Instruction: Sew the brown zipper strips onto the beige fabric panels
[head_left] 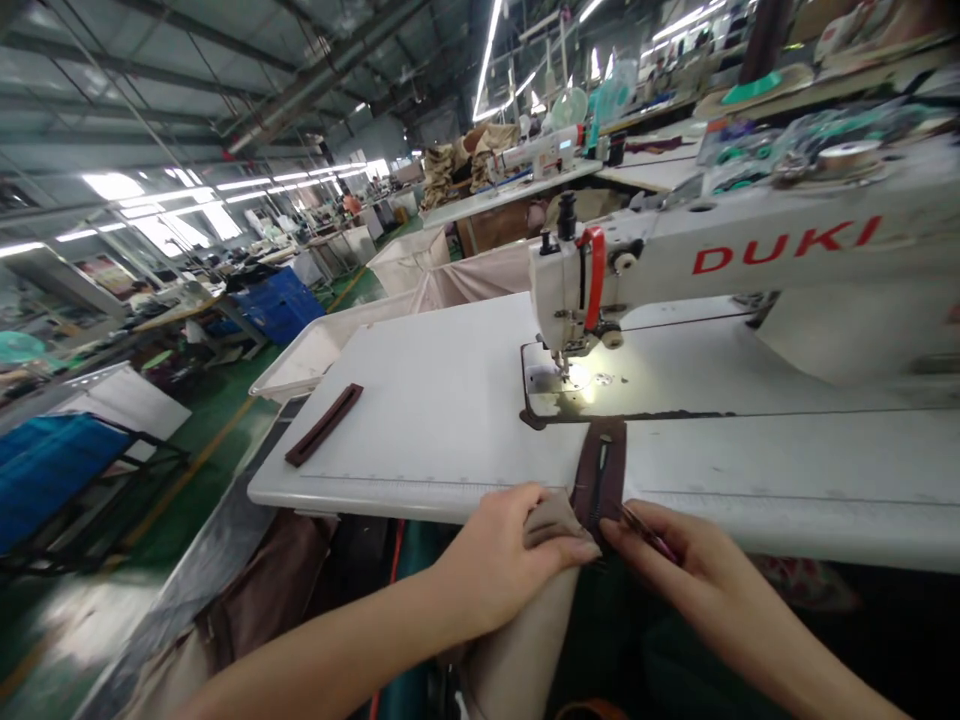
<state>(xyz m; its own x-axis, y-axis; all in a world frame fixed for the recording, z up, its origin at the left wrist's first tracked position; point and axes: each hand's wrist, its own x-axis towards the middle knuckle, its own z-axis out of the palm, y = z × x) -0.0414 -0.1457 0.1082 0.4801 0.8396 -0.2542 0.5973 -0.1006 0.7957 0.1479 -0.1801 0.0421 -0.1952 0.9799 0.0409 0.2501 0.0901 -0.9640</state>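
My left hand (510, 560) is closed on beige fabric (532, 640) at the table's front edge, its thumb beside a dark brown zipper strip (602, 465). The strip lies over the edge, just in front of the sewing machine (585, 290), whose needle area is lit. My right hand (675, 560) has its fingertips at the lower end of the strip and holds a small tool, mostly hidden in the fingers. A second brown strip (324, 425) lies at the left of the white table (442, 390).
Behind the table are a pale fabric-lined bin (300, 355) and another sewing machine (540, 155). Brown fabric (270, 590) hangs below the left front edge. Blue crates (281, 303) stand at the left. Thread spools and plastic bags lie at the upper right.
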